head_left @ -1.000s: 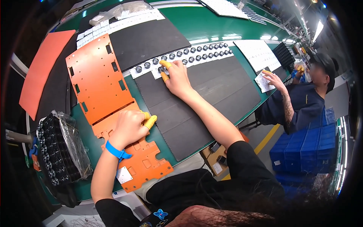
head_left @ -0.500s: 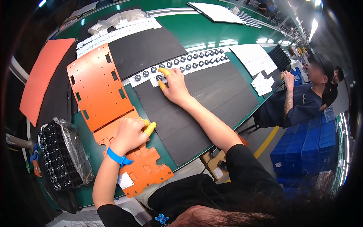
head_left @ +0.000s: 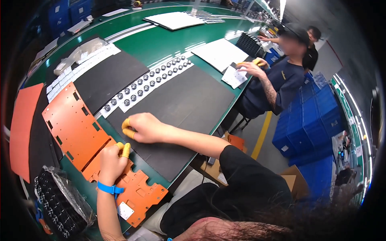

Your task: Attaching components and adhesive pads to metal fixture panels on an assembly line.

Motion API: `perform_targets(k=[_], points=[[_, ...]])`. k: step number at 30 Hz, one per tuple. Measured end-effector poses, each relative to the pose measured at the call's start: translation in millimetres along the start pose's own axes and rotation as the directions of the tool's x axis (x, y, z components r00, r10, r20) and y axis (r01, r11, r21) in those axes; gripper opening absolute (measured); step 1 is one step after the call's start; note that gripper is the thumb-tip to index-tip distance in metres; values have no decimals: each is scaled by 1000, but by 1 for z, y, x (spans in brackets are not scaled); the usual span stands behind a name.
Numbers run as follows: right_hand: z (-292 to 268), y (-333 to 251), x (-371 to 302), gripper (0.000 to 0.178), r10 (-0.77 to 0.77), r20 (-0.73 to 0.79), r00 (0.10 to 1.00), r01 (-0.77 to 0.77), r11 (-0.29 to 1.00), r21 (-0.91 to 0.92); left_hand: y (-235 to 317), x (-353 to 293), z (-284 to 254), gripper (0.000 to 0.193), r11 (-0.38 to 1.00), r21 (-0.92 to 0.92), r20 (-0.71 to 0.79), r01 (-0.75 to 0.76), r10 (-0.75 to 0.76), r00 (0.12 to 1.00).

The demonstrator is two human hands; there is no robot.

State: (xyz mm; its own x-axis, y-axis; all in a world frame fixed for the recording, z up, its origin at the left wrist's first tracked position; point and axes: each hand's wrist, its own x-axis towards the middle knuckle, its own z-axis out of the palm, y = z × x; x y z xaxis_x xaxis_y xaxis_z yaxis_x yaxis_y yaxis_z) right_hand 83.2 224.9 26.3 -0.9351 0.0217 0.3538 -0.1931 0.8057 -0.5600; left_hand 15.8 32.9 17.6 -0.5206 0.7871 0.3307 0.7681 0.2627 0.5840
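My left hand (head_left: 112, 164), with a blue band at its wrist, is above the lower part of an orange slotted board (head_left: 138, 182). Yellow finger covers sit on its thumb and index finger, which are bent close together. My right hand (head_left: 146, 127) hovers over the near left of a black mat (head_left: 189, 108), its covered thumb and index finger curled inward. Whatever either hand may hold is hidden or too small to see. Beyond the right hand, round black parts (head_left: 140, 92) stand in two rows on white plates. A small white plate (head_left: 125, 211) lies on the orange board's near end.
At the left, a black tray of round parts (head_left: 60, 205) stands in clear plastic. A red-orange sheet (head_left: 26, 132) lies behind it. Farther off are another black mat (head_left: 110, 76) and a white board (head_left: 219, 54). A co-worker (head_left: 285, 80) handles white plates at the right, near stacked blue crates (head_left: 309, 124).
My right hand has left the round black parts and drawn back toward my left hand. The view has swung right, and the co-worker's hands now meet over the white plates.
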Motion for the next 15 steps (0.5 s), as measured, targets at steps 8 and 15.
perform_targets(k=[8,15], points=[[2,-70,-91,38,138,406,903,-179,982,64,2,-1,0,24,999,9,2,-40,40,999],[27,-80,-120,39,219,230,948,-211,976,-57,-2,0,4,25,998,21,30,-53,53,998]])
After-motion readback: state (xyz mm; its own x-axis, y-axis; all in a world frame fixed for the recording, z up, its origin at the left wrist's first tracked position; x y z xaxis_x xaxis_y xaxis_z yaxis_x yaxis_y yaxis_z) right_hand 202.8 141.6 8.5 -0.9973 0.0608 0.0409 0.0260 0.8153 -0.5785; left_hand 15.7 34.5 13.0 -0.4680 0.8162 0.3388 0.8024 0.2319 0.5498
